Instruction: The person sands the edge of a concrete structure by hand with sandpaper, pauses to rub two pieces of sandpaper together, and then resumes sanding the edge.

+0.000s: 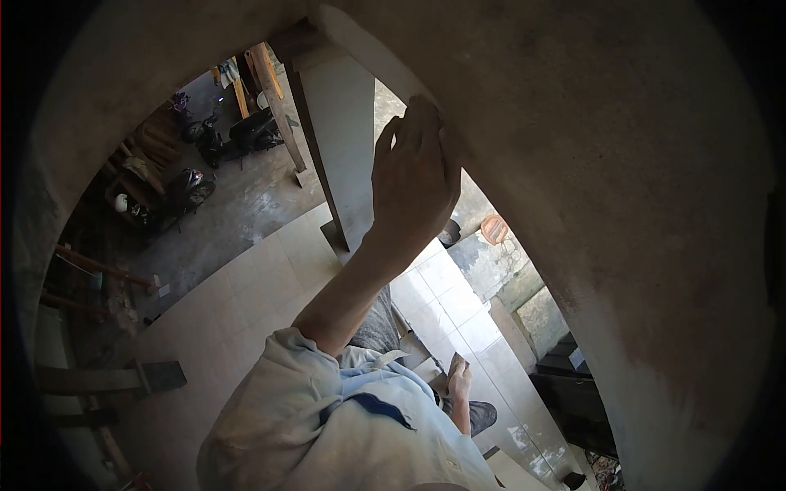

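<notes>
My left hand [416, 168] is raised in the middle of the view, its back towards me. Its fingers are bent and close together against the pale edge of a large, rough brown-grey surface [589, 131]. Shadow hides the fingertips and anything they may hold. Lower down, my right hand [459, 383] is closed near my legs, above the light floor tiles. A small greyish piece seems to stick out at its top, too small to name.
The rough surface curves around the top and right side. A flat grey panel [340, 139] stands beside my left hand. Motorbikes [246, 135] are parked on the concrete at the upper left. Light tiles [246, 286] cover the floor. A dark box-like object [573, 401] stands at the lower right.
</notes>
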Action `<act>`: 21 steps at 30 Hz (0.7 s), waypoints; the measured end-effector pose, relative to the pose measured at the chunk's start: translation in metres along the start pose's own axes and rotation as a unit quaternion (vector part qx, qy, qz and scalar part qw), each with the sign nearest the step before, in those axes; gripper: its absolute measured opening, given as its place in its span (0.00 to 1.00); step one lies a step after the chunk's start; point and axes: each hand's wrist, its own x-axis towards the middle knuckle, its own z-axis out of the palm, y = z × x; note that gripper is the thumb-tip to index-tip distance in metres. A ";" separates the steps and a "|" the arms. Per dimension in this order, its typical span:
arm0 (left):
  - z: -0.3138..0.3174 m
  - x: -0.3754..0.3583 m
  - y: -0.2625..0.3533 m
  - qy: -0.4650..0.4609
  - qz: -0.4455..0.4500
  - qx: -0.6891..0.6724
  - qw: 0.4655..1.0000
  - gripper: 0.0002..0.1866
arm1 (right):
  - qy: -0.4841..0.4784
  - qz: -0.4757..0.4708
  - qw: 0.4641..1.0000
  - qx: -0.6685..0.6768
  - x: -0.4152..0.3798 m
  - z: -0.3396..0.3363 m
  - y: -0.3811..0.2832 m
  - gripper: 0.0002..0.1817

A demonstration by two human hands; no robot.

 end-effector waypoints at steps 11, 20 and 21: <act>0.000 0.005 0.002 0.005 -0.007 -0.001 1.000 0.20 | -0.002 -0.016 1.000 0.012 0.015 0.002 0.028 0.26; -0.004 0.028 -0.004 -0.008 -0.068 -0.057 0.996 0.19 | -0.033 0.018 0.999 -0.016 0.011 -0.004 0.018 0.27; 0.000 0.013 0.004 0.023 -0.020 -0.021 0.999 0.21 | -0.031 0.001 0.999 -0.021 0.012 -0.002 0.012 0.27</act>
